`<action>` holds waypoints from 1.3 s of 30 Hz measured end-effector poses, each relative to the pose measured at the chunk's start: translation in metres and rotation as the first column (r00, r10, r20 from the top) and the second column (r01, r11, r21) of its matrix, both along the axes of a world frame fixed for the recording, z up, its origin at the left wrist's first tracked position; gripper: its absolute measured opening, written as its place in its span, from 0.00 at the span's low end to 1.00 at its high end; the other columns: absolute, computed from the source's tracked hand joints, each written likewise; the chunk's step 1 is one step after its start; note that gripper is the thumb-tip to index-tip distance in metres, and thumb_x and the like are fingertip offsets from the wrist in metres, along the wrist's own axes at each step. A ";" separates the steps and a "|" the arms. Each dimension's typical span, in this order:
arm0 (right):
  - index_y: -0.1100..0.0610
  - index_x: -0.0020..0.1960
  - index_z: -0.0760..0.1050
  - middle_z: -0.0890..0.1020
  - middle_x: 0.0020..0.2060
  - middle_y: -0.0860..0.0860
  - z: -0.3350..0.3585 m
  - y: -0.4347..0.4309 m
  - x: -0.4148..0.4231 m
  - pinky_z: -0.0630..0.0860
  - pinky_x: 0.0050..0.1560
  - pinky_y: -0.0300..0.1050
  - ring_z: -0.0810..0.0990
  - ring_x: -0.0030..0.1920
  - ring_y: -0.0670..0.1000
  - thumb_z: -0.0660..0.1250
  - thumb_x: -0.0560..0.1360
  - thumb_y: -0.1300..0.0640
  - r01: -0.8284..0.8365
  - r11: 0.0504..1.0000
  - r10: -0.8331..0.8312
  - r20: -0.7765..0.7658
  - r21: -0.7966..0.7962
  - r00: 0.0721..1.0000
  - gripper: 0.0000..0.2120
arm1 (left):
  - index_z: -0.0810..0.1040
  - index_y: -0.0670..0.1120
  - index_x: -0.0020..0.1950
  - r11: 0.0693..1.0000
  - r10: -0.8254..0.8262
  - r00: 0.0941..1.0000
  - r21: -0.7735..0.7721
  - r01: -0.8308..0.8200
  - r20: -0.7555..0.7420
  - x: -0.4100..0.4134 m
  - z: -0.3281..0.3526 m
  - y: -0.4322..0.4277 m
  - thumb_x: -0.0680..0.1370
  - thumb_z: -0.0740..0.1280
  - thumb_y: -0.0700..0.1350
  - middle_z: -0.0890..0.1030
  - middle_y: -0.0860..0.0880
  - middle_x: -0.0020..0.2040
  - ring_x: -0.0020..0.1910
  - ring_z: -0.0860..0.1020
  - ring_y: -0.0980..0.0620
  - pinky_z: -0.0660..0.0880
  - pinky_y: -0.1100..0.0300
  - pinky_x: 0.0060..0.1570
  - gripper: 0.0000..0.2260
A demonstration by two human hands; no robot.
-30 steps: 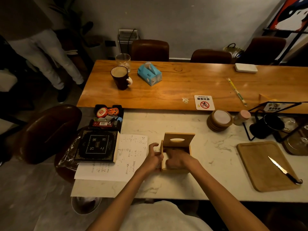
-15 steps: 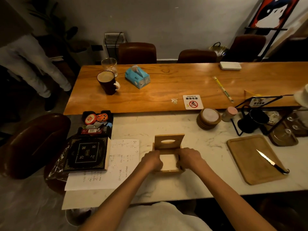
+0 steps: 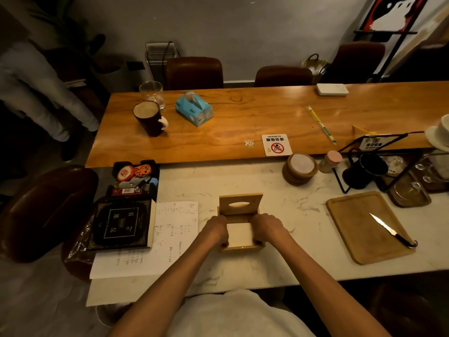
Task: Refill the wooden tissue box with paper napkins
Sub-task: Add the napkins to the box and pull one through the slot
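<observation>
Left hand (image 3: 215,231) and right hand (image 3: 268,228) grip opposite sides of the wooden tissue box (image 3: 243,249), napkins (image 3: 239,234) between them.

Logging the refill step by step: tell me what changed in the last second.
The right hand came out of the box and moved to its right wall; the left hand closed onto the left wall. Both hands now grip the sides, napkins showing between them. The lid stayed up; the box did not move.
</observation>
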State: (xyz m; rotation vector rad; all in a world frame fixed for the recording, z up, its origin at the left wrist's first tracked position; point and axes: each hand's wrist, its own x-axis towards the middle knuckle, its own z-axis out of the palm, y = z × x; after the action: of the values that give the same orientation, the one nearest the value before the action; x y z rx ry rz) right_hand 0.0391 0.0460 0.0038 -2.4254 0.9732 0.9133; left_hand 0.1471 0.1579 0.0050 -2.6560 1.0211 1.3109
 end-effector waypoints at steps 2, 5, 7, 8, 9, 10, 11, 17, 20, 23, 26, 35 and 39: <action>0.57 0.59 0.76 0.81 0.54 0.55 -0.002 -0.001 0.001 0.78 0.50 0.47 0.81 0.52 0.55 0.73 0.69 0.60 0.005 1.000 -0.005 0.005 -0.001 1.000 0.19 | 0.75 0.40 0.61 1.000 -0.004 1.000 -0.007 0.004 -0.001 0.001 0.000 0.001 0.70 0.76 0.41 0.77 0.41 0.63 0.60 0.78 0.44 0.77 0.56 0.53 0.22; 0.58 0.59 0.77 0.81 0.53 0.55 -0.003 -0.002 0.001 0.79 0.50 0.46 0.82 0.51 0.55 0.73 0.69 0.60 0.000 1.000 0.000 0.006 -0.002 1.000 0.18 | 0.75 0.40 0.62 1.000 -0.011 1.000 -0.005 0.011 -0.003 0.002 0.000 0.000 0.70 0.77 0.41 0.78 0.41 0.62 0.59 0.79 0.44 0.77 0.55 0.54 0.22; 0.57 0.59 0.77 0.82 0.53 0.55 -0.004 -0.003 0.001 0.80 0.51 0.47 0.82 0.51 0.55 0.73 0.69 0.60 -0.001 1.000 0.001 0.006 0.000 1.000 0.19 | 0.76 0.40 0.62 1.000 -0.017 1.000 -0.002 0.017 -0.002 0.001 0.001 0.000 0.70 0.77 0.41 0.78 0.41 0.62 0.59 0.79 0.44 0.77 0.55 0.54 0.22; 0.56 0.60 0.77 0.81 0.53 0.55 -0.004 -0.003 0.001 0.80 0.52 0.47 0.82 0.51 0.55 0.73 0.69 0.60 0.000 1.000 0.000 0.005 0.003 1.000 0.19 | 0.76 0.40 0.62 1.000 -0.018 1.000 -0.002 0.018 -0.004 0.001 0.001 0.000 0.70 0.77 0.41 0.78 0.41 0.62 0.59 0.79 0.44 0.77 0.56 0.54 0.22; 0.56 0.60 0.77 0.81 0.53 0.55 -0.004 -0.002 0.001 0.80 0.52 0.47 0.81 0.51 0.55 0.72 0.70 0.60 0.000 1.000 0.000 0.004 0.004 1.000 0.19 | 0.76 0.40 0.61 1.000 -0.018 1.000 -0.005 0.018 -0.006 0.001 0.001 0.000 0.70 0.76 0.41 0.78 0.41 0.61 0.58 0.79 0.44 0.77 0.56 0.53 0.22; 0.56 0.60 0.77 0.81 0.53 0.54 -0.004 -0.002 0.001 0.80 0.51 0.47 0.81 0.51 0.55 0.72 0.70 0.60 0.000 1.000 0.000 0.006 0.001 1.000 0.19 | 0.77 0.40 0.61 1.000 -0.017 1.000 -0.009 0.017 -0.006 0.001 0.001 0.000 0.70 0.76 0.41 0.79 0.41 0.61 0.59 0.79 0.44 0.77 0.56 0.54 0.21; 0.56 0.59 0.77 0.81 0.53 0.54 -0.003 -0.002 0.001 0.79 0.51 0.47 0.81 0.51 0.55 0.72 0.69 0.60 -0.001 1.000 0.001 0.007 -0.001 1.000 0.19 | 0.77 0.40 0.62 1.000 -0.017 1.000 -0.011 0.017 -0.006 0.001 0.001 0.001 0.70 0.76 0.42 0.79 0.41 0.62 0.59 0.79 0.44 0.77 0.56 0.54 0.21; 0.55 0.62 0.75 0.81 0.54 0.54 -0.006 0.001 -0.002 0.78 0.51 0.48 0.81 0.52 0.55 0.70 0.70 0.60 0.002 1.000 -0.002 0.022 -0.014 1.000 0.20 | 0.76 0.40 0.63 0.999 -0.042 0.999 -0.002 0.042 -0.004 0.000 0.004 0.002 0.71 0.76 0.42 0.78 0.41 0.62 0.60 0.78 0.44 0.77 0.55 0.57 0.22; 0.54 0.64 0.74 0.81 0.55 0.54 -0.006 0.002 -0.003 0.77 0.52 0.48 0.80 0.54 0.55 0.69 0.71 0.60 0.001 1.000 0.000 0.033 -0.019 0.999 0.21 | 0.76 0.40 0.63 0.998 -0.057 0.998 -0.006 0.057 -0.005 -0.001 0.004 0.002 0.71 0.76 0.42 0.78 0.41 0.62 0.60 0.78 0.45 0.77 0.56 0.55 0.22; 0.52 0.65 0.73 0.80 0.56 0.53 -0.002 0.003 -0.003 0.77 0.53 0.48 0.80 0.54 0.55 0.69 0.71 0.60 -0.008 1.000 0.008 0.034 -0.024 0.999 0.22 | 0.75 0.40 0.63 0.998 -0.057 0.998 -0.004 0.057 -0.010 -0.002 0.005 0.004 0.71 0.76 0.42 0.78 0.41 0.62 0.60 0.78 0.45 0.77 0.56 0.54 0.22; 0.49 0.69 0.68 0.79 0.58 0.54 0.004 0.004 -0.007 0.77 0.56 0.50 0.79 0.57 0.56 0.68 0.72 0.57 -0.030 0.999 0.029 0.038 0.023 0.999 0.26 | 0.71 0.42 0.67 0.999 -0.033 0.997 -0.015 0.033 -0.063 -0.001 0.007 0.008 0.72 0.74 0.44 0.76 0.42 0.65 0.61 0.77 0.44 0.76 0.55 0.57 0.25; 0.50 0.62 0.77 0.81 0.56 0.50 0.036 0.018 -0.026 0.75 0.46 0.45 0.79 0.53 0.54 0.61 0.77 0.57 -0.003 0.995 0.047 0.444 -0.100 0.895 0.14 | 0.76 0.48 0.58 0.900 0.169 0.973 -0.378 -0.217 -0.157 0.014 0.024 0.035 0.78 0.60 0.41 0.79 0.46 0.61 0.58 0.77 0.46 0.72 0.56 0.53 0.10; 0.55 0.56 0.75 0.81 0.54 0.54 0.026 0.038 -0.012 0.78 0.52 0.50 0.80 0.52 0.56 0.62 0.77 0.54 -0.166 0.985 0.133 0.396 0.050 0.909 0.10 | 0.64 0.48 0.50 0.800 0.357 0.879 -0.384 -0.462 -0.315 0.008 0.021 0.035 0.74 0.56 0.37 0.76 0.43 0.49 0.46 0.76 0.44 0.75 0.50 0.48 0.08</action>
State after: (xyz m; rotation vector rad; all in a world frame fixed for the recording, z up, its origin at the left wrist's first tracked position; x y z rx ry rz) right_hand 0.0272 0.0840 0.0302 -2.5007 0.5985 0.4690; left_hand 0.1549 0.1926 0.0255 -3.2898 0.8777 1.6680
